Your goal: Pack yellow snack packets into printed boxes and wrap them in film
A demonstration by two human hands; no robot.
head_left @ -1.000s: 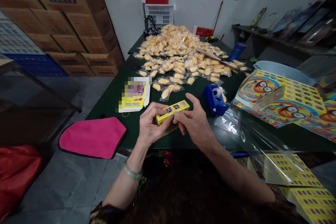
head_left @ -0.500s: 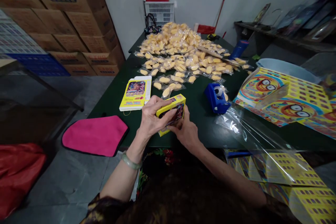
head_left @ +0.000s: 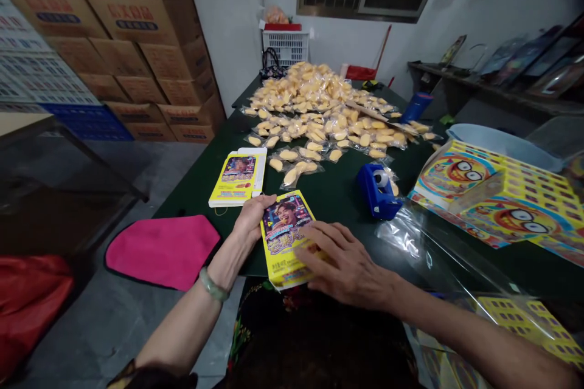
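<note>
Left hand (head_left: 249,223) curled, right hand (head_left: 347,264) flat, fingers spread, forearms extended.
</note>
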